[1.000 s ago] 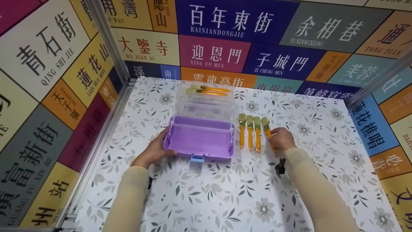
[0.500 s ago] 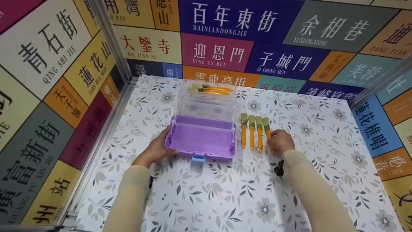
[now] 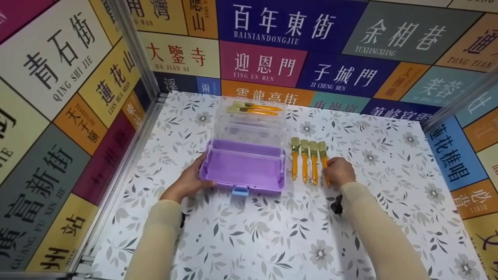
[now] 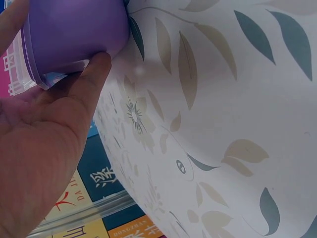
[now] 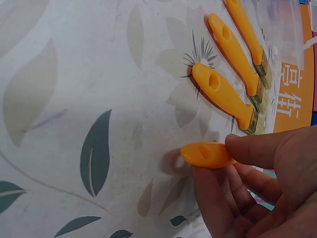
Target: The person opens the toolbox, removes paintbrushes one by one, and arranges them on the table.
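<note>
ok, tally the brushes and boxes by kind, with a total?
Orange-handled flat paintbrushes: 6 (3 loose on the white leaf-patterned table, 1 pinched by the right hand, 2 visible at the clear plastic lid)
Open rectangular purple plastic box: 1
Total: 7

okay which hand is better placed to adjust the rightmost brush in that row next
Probably the right hand: it pinches the rightmost brush by its handle. The left hand grips the purple box, across the other three brushes.
</note>
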`<action>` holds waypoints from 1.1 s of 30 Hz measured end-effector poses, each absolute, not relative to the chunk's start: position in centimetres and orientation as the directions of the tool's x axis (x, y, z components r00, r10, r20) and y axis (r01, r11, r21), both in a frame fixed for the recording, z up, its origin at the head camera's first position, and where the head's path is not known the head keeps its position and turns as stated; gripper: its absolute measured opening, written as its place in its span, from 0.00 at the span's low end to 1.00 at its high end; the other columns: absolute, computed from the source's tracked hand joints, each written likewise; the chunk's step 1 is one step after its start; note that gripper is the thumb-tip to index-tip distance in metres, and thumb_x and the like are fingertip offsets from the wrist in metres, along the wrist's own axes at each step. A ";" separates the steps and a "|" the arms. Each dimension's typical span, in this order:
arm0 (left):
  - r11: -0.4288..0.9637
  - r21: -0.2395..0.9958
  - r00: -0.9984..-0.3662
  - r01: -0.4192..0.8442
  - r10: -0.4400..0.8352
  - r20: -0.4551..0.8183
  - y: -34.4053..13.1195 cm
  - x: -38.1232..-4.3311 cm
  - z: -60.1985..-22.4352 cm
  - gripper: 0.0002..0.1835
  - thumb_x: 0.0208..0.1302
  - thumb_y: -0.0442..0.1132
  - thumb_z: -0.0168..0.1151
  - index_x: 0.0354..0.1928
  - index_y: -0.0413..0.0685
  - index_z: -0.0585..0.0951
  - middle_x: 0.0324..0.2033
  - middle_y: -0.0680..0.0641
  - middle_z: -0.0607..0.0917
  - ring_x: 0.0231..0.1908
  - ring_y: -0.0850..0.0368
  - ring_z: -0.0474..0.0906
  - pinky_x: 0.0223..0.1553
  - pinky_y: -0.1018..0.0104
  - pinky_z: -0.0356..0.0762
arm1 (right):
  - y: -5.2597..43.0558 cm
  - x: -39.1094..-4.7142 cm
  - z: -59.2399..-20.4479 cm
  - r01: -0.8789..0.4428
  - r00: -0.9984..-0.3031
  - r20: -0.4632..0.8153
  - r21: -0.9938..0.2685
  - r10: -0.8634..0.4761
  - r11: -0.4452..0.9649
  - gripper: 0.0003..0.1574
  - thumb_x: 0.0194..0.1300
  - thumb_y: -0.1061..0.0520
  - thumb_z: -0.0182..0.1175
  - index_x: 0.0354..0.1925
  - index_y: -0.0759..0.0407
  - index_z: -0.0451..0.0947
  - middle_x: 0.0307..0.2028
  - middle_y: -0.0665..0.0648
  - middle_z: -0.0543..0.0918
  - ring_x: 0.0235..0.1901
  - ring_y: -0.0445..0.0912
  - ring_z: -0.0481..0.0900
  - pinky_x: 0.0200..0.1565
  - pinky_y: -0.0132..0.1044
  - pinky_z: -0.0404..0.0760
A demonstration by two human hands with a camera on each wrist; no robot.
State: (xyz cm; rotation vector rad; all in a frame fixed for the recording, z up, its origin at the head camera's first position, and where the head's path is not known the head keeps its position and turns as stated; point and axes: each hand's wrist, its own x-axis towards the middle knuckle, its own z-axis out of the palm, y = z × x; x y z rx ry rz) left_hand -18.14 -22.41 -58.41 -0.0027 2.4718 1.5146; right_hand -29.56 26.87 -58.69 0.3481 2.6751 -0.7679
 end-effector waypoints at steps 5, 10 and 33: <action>0.464 0.878 -0.972 -0.118 0.126 -0.197 -22.4 -18.0 -58.4 0.61 0.50 0.38 0.78 0.80 0.52 0.47 0.74 0.38 0.59 0.71 0.39 0.56 0.71 0.45 0.52 | 26.9 -29.5 -59.0 0.301 -0.925 -0.353 -0.458 0.140 0.836 0.23 0.62 0.57 0.61 0.54 0.65 0.77 0.48 0.64 0.81 0.40 0.55 0.77 0.39 0.44 0.78; 0.466 0.876 -0.971 -0.122 0.126 -0.203 -22.4 -18.1 -58.5 0.61 0.50 0.38 0.78 0.80 0.53 0.48 0.73 0.37 0.61 0.71 0.39 0.58 0.70 0.45 0.54 | 27.0 -29.5 -59.3 0.265 -0.942 -0.312 -0.453 0.127 0.851 0.22 0.63 0.56 0.61 0.53 0.66 0.78 0.49 0.65 0.81 0.44 0.57 0.77 0.46 0.49 0.77; 0.481 0.865 -0.965 -0.142 0.126 -0.229 -22.5 -18.1 -58.4 0.62 0.50 0.39 0.78 0.80 0.57 0.47 0.74 0.40 0.60 0.71 0.41 0.57 0.69 0.44 0.55 | 27.3 -29.2 -59.1 0.296 -0.934 -0.319 -0.446 0.159 0.845 0.23 0.65 0.55 0.57 0.56 0.64 0.76 0.52 0.64 0.80 0.46 0.58 0.77 0.45 0.50 0.78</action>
